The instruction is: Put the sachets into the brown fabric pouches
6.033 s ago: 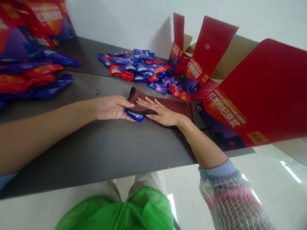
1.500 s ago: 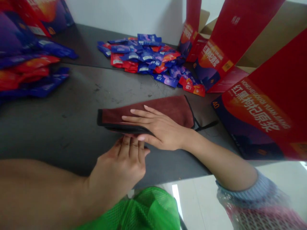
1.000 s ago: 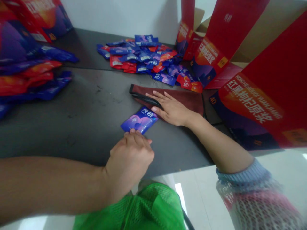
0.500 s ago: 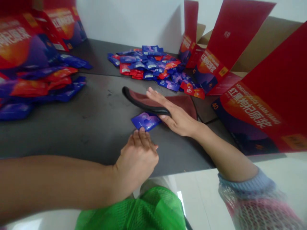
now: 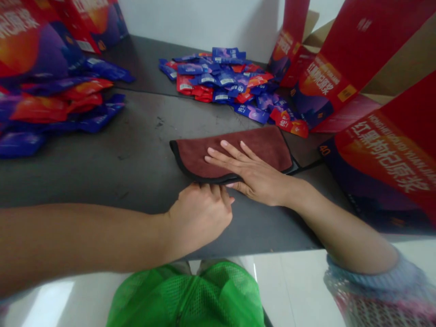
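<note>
My right hand (image 5: 243, 170) lies flat with spread fingers on a folded brown cloth (image 5: 195, 159) with black edging. Its thumb sits at the cloth's near edge. My left hand (image 5: 204, 206) is closed in a pinch right against that same edge, and its fingertips are hidden. The blue-purple sachet that these fingers held by its near edge is now out of sight, covered by the cloth and my hand. Both hands rest low over the dark grey table (image 5: 136, 177).
A heap of blue and red sachets (image 5: 225, 79) lies at the back. More sachets (image 5: 61, 104) are piled at the left before a red printed box (image 5: 34, 41). Open red boxes (image 5: 316, 86) with raised flaps line the right side, one large box (image 5: 384, 163) close to my right arm.
The cloth has come down toward me over the sachet and now lies flatter. My right hand moved with it, fingers wider apart. My left hand stays pinched near the table's front.
</note>
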Motion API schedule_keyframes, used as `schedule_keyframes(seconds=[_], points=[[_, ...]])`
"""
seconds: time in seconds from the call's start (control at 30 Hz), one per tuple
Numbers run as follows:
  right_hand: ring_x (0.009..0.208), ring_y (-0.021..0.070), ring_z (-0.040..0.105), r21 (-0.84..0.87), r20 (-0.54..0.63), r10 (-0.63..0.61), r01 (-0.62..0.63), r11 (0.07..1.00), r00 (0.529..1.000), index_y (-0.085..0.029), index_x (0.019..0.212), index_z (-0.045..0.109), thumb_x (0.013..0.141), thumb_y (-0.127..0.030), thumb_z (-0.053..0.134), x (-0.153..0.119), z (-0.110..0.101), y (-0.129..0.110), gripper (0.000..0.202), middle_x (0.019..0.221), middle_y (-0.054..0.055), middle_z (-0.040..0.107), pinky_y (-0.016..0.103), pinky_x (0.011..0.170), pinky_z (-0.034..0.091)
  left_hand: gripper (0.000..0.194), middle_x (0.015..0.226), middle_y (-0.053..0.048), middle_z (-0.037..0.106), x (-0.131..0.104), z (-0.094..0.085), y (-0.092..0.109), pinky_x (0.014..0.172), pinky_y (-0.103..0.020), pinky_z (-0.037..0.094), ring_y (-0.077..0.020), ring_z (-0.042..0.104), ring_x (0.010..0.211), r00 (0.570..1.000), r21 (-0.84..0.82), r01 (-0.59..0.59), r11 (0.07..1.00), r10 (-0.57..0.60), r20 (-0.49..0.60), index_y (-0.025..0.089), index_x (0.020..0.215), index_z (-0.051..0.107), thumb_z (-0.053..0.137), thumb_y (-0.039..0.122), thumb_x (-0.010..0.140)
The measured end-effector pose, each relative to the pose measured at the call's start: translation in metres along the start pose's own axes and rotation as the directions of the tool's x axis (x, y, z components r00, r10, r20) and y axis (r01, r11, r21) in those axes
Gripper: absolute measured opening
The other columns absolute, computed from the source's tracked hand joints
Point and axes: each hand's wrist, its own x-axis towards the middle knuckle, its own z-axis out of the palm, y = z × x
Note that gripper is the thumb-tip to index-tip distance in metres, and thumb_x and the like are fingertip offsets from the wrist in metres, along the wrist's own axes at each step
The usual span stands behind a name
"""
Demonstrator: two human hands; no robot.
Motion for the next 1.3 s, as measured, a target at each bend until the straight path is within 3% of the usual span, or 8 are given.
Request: schedule_keyframes(seconds=[0.17,0.37,0.57,0.7,0.83,0.93,1.1,1.3], points=[[0.161,0.0279,-0.004,0.047,0.003,0.115,-0.115,0.992,0.993,-0.032,0.166,0.019,0.105,-0.064,0.023,0.003,-0.014,0.040,0.069,0.175,0.000,0.016,0.066,0.127,-0.005,0.035,0.106,-0.039,0.072,-0.009,0.004,0.004,0.070,-0.040,0.063,-0.0417,0.078,0.094,1.000,0.080,0.012,0.997,-0.013,0.011,-0.009,0.110,0.077,0.060,0.018,0.095],[0.161,0.0299,-0.001,0.031,-0.096,0.342,-0.340,0.940,0.935,-0.029,0.166,0.023,0.097,-0.077,0.016,-0.006,-0.022,0.078,0.084,0.174,0.002,0.021,0.064,0.128,-0.003,0.037,0.106,-0.037,0.074,-0.010,0.004,0.010,0.074,-0.041,0.064,-0.0414,0.077,0.099,0.997,0.050,0.078,0.996,-0.078,-0.010,-0.009,0.109,0.077,0.060,0.021,0.095],[0.161,0.0266,0.015,0.098,-0.233,0.331,-0.317,0.943,0.914,-0.028,0.166,0.021,0.096,-0.079,0.013,-0.016,-0.020,0.055,0.088,0.173,0.002,0.024,0.057,0.131,0.008,0.045,0.115,-0.033,0.073,-0.003,-0.001,0.008,0.112,-0.062,0.045,-0.0508,0.049,0.140,0.993,0.047,0.119,0.992,-0.118,-0.023,-0.009,0.111,0.077,0.066,0.031,0.091],[0.161,0.0220,0.017,0.161,-0.193,0.188,-0.158,0.974,0.963,-0.026,0.166,0.024,0.101,-0.071,0.017,-0.008,-0.013,0.022,0.079,0.173,0.003,0.022,0.051,0.132,0.013,0.046,0.112,-0.033,0.074,-0.001,0.002,0.007,0.113,-0.065,0.040,-0.0488,0.057,0.132,0.989,0.018,0.148,0.989,-0.148,0.002,-0.007,0.108,0.078,0.062,0.034,0.095],[0.162,0.0202,0.007,0.098,-0.099,-0.020,0.030,0.995,0.995,-0.030,0.166,0.018,0.106,-0.061,0.018,0.002,-0.003,0.001,0.068,0.173,0.002,0.024,0.056,0.131,0.000,0.041,0.102,-0.028,0.077,-0.001,0.004,0.006,0.089,-0.047,0.056,-0.0396,0.071,0.103,0.992,-0.003,0.118,0.993,-0.117,0.049,-0.004,0.104,0.079,0.062,0.032,0.096],[0.162,0.0211,0.008,0.078,-0.082,-0.026,0.033,0.996,0.996,-0.030,0.166,0.020,0.106,-0.060,0.019,0.006,-0.001,-0.002,0.067,0.171,0.003,0.028,0.059,0.130,-0.001,0.035,0.086,-0.023,0.077,-0.002,0.003,0.007,0.072,-0.040,0.056,-0.0344,0.071,0.087,0.995,-0.009,0.088,0.996,-0.087,0.038,-0.002,0.097,0.080,0.061,0.027,0.096],[0.162,0.0215,0.011,0.080,-0.054,-0.011,0.015,0.997,0.998,-0.030,0.164,0.027,0.105,-0.063,0.023,0.007,-0.005,0.002,0.067,0.171,0.003,0.030,0.059,0.130,0.000,0.029,0.089,-0.025,0.078,-0.004,0.003,0.009,0.087,-0.046,0.057,-0.0370,0.073,0.092,0.998,0.012,0.053,0.999,-0.052,-0.042,-0.001,0.094,0.082,0.061,0.020,0.094],[0.162,0.0218,0.013,0.097,-0.074,0.022,-0.014,0.995,0.997,-0.031,0.165,0.024,0.106,-0.060,0.021,0.005,-0.007,0.012,0.066,0.171,0.003,0.030,0.060,0.130,0.003,0.031,0.092,-0.027,0.078,-0.004,0.006,0.007,0.087,-0.043,0.059,-0.0345,0.075,0.089,0.997,0.019,0.004,1.000,-0.002,-0.083,-0.003,0.092,0.081,0.062,0.020,0.094]])
